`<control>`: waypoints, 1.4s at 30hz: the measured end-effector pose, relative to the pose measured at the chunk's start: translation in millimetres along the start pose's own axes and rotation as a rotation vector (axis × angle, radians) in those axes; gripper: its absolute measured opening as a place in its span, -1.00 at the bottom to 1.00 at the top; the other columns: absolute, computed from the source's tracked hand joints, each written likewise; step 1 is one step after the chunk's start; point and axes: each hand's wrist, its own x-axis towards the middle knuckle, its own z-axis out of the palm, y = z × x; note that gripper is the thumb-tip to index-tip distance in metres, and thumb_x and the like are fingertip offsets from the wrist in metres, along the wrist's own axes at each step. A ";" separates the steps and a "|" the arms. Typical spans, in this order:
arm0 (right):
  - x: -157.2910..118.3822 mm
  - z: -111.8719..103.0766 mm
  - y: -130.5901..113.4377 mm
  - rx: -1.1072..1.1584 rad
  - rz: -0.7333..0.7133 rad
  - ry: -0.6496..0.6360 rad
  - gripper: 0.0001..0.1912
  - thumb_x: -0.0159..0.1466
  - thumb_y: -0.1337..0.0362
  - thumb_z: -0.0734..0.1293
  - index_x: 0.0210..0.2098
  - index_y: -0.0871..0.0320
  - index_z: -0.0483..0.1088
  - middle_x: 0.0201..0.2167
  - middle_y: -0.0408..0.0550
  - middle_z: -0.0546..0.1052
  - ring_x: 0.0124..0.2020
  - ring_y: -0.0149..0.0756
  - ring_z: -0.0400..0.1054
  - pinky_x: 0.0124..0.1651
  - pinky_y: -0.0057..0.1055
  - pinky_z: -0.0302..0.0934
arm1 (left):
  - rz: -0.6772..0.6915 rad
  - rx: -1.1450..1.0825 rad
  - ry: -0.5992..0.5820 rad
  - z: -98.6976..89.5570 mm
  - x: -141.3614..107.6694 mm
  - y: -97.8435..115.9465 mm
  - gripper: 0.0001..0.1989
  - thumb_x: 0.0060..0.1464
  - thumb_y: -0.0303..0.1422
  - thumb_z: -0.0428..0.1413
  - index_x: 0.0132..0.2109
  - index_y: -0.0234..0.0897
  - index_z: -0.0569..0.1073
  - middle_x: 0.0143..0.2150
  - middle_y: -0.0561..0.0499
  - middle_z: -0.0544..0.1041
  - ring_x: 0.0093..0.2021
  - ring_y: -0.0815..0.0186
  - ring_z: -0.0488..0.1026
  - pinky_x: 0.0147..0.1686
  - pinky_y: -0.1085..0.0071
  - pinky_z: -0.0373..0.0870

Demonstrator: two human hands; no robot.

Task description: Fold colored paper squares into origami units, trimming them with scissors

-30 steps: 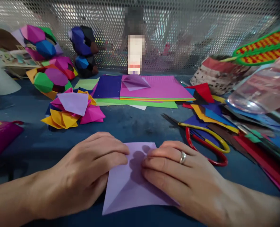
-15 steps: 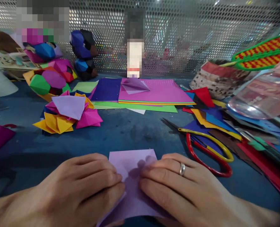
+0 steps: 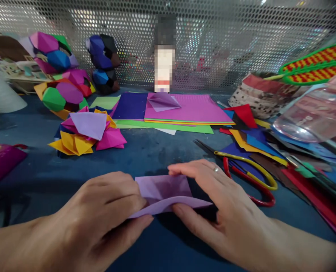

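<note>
A sheet of lilac paper (image 3: 163,188) lies at the lower centre of the frame on a blue worktop (image 3: 156,156), its near edge lifted and bowed toward the far one. The left hand (image 3: 99,211), lower left, has a narrow grip, pinching the paper's left side between thumb and fingers. The right hand (image 3: 227,211), lower right, has a wide grip: the thumb touches the raised near edge while the forefinger reaches to the far edge. Because the two sides are held so differently, the sheet could twist, leaving its edges out of line and any crease slanted. The raised edge curves rather than running straight, so pressing it down now might make a wrinkle or a second crease. A tight left pinch could also dent the thin paper. Scissors (image 3: 236,156) lie just beyond the right hand, right of centre, where a backward sweep of the knuckles might nudge them.
</note>
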 end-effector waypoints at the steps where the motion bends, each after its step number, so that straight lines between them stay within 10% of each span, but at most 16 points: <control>1: 1.1 -0.1 0.4 -0.013 0.029 -0.024 -0.52 0.33 0.19 0.33 0.21 0.16 0.28 0.08 0.06 0.50 0.09 -0.15 0.39 0.13 -0.16 0.33 | 0.021 0.017 -0.013 0.1 0.0 -0.3 -0.89 0.22 -0.48 0.12 -0.13 -0.22 0.48 -0.22 -0.02 0.62 -0.21 0.23 0.57 -0.25 0.35 0.53; 15: -6.1 2.4 3.1 0.052 -0.007 0.007 -0.42 0.31 0.25 0.35 0.27 0.08 0.14 0.05 -0.01 0.49 0.08 -0.26 0.40 0.16 -0.27 0.31 | -0.020 -0.021 -0.052 -1.2 1.4 0.7 -0.78 0.22 -0.48 0.12 0.01 -0.24 0.44 -0.13 -0.04 0.57 -0.14 0.27 0.53 -0.15 0.40 0.52; 20: -4.7 4.0 1.3 0.038 -0.111 0.053 -0.47 0.30 0.34 0.34 0.22 0.16 0.17 0.01 0.02 0.51 0.04 -0.25 0.40 0.16 -0.22 0.26 | -0.081 0.082 -0.048 -4.5 5.9 6.2 -0.39 0.16 -0.40 0.20 0.31 -0.26 0.20 0.36 -0.16 0.21 0.34 0.10 0.21 0.31 0.20 0.24; 24: -4.0 2.4 -4.4 0.006 -0.201 0.020 -0.46 0.27 0.42 0.31 0.22 0.16 0.16 0.08 0.07 0.49 0.08 -0.17 0.38 0.15 -0.14 0.23 | -0.103 -0.085 -0.096 -1.0 7.4 3.9 -0.13 0.08 -0.32 0.29 0.40 -0.29 0.00 0.36 -0.24 0.22 0.31 0.07 0.26 0.30 0.19 0.26; 35: 4.5 4.7 -2.9 0.066 -0.252 0.164 -0.49 0.22 0.46 0.34 0.13 0.11 0.20 0.04 0.07 0.44 0.07 -0.13 0.37 0.10 -0.16 0.31 | -0.133 -0.155 0.126 -1.3 17.3 12.9 -0.62 0.11 -0.43 0.23 0.07 -0.22 0.37 0.21 -0.18 0.33 0.20 0.13 0.35 -0.01 0.34 0.48; 38: 4.9 5.2 -5.2 0.166 -0.168 0.195 -0.48 0.22 0.35 0.42 0.12 0.10 0.21 0.02 0.04 0.44 0.06 -0.16 0.37 0.11 -0.17 0.31 | -0.077 -0.078 0.165 -5.6 18.5 15.4 -0.91 0.14 -0.50 0.20 -0.22 -0.25 0.45 0.03 -0.07 0.41 0.03 0.25 0.43 -0.02 0.34 0.42; 42: 8.4 7.1 -8.4 0.540 0.054 0.212 -0.38 0.13 0.24 0.52 0.07 0.10 0.19 0.03 0.05 0.42 -0.01 -0.21 0.40 0.00 -0.25 0.38 | -0.030 -0.038 0.204 -9.6 18.3 18.9 -0.80 0.16 -0.55 0.17 -0.39 -0.26 0.35 -0.08 0.00 0.44 -0.09 0.33 0.45 -0.09 0.37 0.40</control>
